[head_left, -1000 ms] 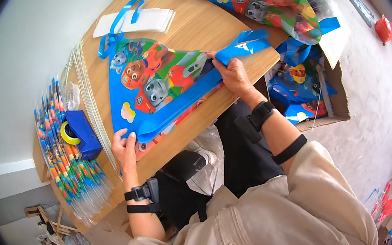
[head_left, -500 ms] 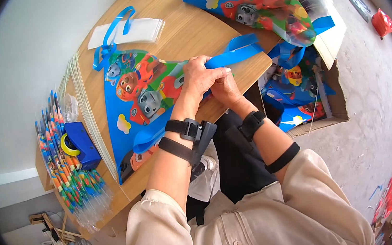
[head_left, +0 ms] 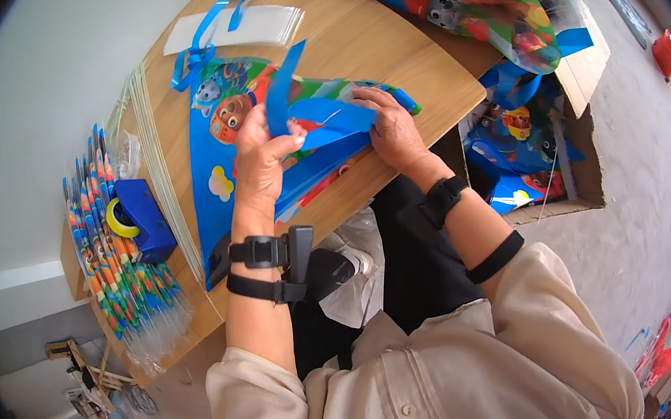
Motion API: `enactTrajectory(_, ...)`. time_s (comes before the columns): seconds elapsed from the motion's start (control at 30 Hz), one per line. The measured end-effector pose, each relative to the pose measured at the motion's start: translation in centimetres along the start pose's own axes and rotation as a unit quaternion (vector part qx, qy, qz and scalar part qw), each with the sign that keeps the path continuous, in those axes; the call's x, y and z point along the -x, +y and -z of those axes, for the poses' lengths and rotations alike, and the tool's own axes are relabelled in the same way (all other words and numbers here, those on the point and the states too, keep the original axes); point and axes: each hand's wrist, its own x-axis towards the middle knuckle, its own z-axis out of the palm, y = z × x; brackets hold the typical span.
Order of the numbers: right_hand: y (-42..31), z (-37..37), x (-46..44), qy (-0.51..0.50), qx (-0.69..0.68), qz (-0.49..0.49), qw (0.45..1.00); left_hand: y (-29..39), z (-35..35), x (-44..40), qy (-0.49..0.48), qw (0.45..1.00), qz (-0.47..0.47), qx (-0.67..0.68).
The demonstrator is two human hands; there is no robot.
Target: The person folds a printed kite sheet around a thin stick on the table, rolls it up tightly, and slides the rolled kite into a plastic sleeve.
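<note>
A blue and multicoloured cartoon-printed sheet (head_left: 217,148) lies on the wooden table. Over its middle, my left hand (head_left: 263,156) is closed on a blue strip (head_left: 279,100), with one end standing up above the fingers. The strip stretches right to my right hand (head_left: 395,128), whose fingers are bent over it near the sheet's right end and the table's front edge. What lies under the right fingers is partly hidden. A tied blue ribbon (head_left: 194,60) rests at the sheet's upper left corner.
White sheets (head_left: 248,27) lie at the back; thin pale sticks (head_left: 160,155) run along the left. Further left are a blue tape dispenser (head_left: 145,219) and wrapped printed pieces (head_left: 104,252). More printed material (head_left: 461,5) sits back right, above an open cardboard box (head_left: 587,168).
My left hand first went right to meet my right hand, then came back left with the strip. The strip's loose end has moved from right of my hands to over the sheet.
</note>
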Motion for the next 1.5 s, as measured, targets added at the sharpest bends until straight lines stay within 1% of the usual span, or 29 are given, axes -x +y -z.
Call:
enactTrajectory(0.03,0.0,-0.1,0.0,-0.018,0.077,0.047,0.996,-0.1,0.6,0.9,0.005,1.000,0.000,0.001)
enactTrajectory(0.1,-0.1,-0.2,0.0,-0.035,0.070,0.044,0.996,-0.7,1.9,2.7,0.096,0.994,-0.014,-0.052)
enactTrajectory(0.13,-0.1,-0.2,0.0,-0.039,0.083,0.052,0.994,-1.5,2.6,3.5,0.129,0.991,-0.022,-0.038)
enactTrajectory(0.17,-0.1,-0.2,0.0,-0.043,0.097,0.060,0.993,-2.3,3.3,4.2,0.134,0.990,-0.022,-0.036)
enactTrajectory(0.27,-0.2,-0.2,0.1,-0.052,0.123,0.077,0.988,-3.7,4.3,6.1,0.244,0.968,-0.050,-0.042)
enactTrajectory(0.3,-0.2,-0.3,0.1,-0.051,0.137,0.086,0.985,-3.8,4.7,6.6,0.251,0.966,-0.050,-0.041)
enactTrajectory(0.37,-0.2,-0.4,0.1,-0.059,0.139,0.089,0.985,-4.0,5.7,7.6,0.318,0.947,-0.039,0.037)
enactTrajectory(0.4,-0.2,-0.4,0.1,-0.058,0.148,0.089,0.983,-4.3,6.6,8.0,0.351,0.933,-0.048,0.061)
enactTrajectory(0.57,-0.3,-0.5,0.0,-0.053,0.163,0.097,0.980,-5.3,11.4,11.4,0.407,0.906,-0.066,0.099)
enactTrajectory(0.63,-0.1,-0.5,0.0,-0.055,0.161,0.101,0.980,-5.0,12.2,12.5,0.526,0.849,-0.054,0.012)
enactTrajectory(0.67,-0.1,-0.6,0.0,-0.054,0.164,0.100,0.980,-5.1,12.3,12.9,0.587,0.808,-0.030,-0.052)
enactTrajectory(0.7,-0.1,-0.6,0.0,-0.053,0.168,0.100,0.979,-5.5,12.6,13.0,0.589,0.806,-0.030,-0.053)
enactTrajectory(0.73,-0.2,-0.6,0.0,-0.055,0.171,0.098,0.979,-5.9,12.9,13.0,0.612,0.738,-0.093,-0.268)
enactTrajectory(0.77,-0.2,-0.6,0.0,-0.057,0.170,0.098,0.979,-6.3,13.1,13.1,0.601,0.629,-0.150,-0.469)
enactTrajectory(0.8,-0.2,-0.6,0.0,-0.055,0.174,0.099,0.978,-4.7,11.0,12.8,0.562,0.570,-0.154,-0.579)
enactTrajectory(0.83,-0.1,-0.6,0.0,-0.053,0.178,0.101,0.977,-4.1,10.1,12.5,0.563,0.569,-0.153,-0.579)
enactTrajectory(0.87,-0.2,-0.6,0.0,-0.054,0.178,0.102,0.977,-3.7,9.6,11.9,0.429,0.662,-0.204,-0.580)
enactTrajectory(0.9,-0.2,-0.6,0.0,-0.055,0.174,0.099,0.978,-3.3,8.8,11.4,0.282,0.735,-0.250,-0.563)
enactTrajectory(0.97,-0.3,-0.5,0.0,-0.056,0.171,0.097,0.979,-2.4,5.9,10.5,0.129,0.709,-0.221,-0.658)
enactTrajectory(1.0,-0.3,-0.5,0.0,-0.056,0.167,0.095,0.980,-2.8,5.2,10.4,0.130,0.708,-0.221,-0.658)
enactTrajectory(1.07,-0.2,-0.5,0.0,-0.056,0.164,0.093,0.980,-3.9,4.3,10.8,0.067,0.706,-0.100,-0.698)
enactTrajectory(1.1,-0.2,-0.5,-0.1,-0.057,0.164,0.097,0.980,-4.5,4.2,11.1,0.067,0.707,-0.101,-0.697)
enactTrajectory(1.2,-0.2,-0.4,0.0,-0.057,0.161,0.101,0.980,-5.7,3.8,12.6,0.067,0.683,-0.036,-0.727)
enactTrajectory(1.3,-0.3,-0.3,-0.1,-0.054,0.156,0.106,0.981,-6.6,3.8,13.9,0.095,0.686,-0.045,-0.720)
enactTrajectory(1.37,-0.3,-0.2,-0.2,-0.054,0.157,0.110,0.980,-7.0,3.9,14.3,0.097,0.687,-0.046,-0.719)
enactTrajectory(1.47,-0.3,1.0,-0.3,-0.075,0.153,0.120,0.978,-7.2,4.1,14.4,0.101,0.688,-0.054,-0.717)
enactTrajectory(1.5,-0.5,1.8,-0.2,-0.103,0.172,0.121,0.972,-7.2,4.0,14.4,0.101,0.686,-0.061,-0.718)
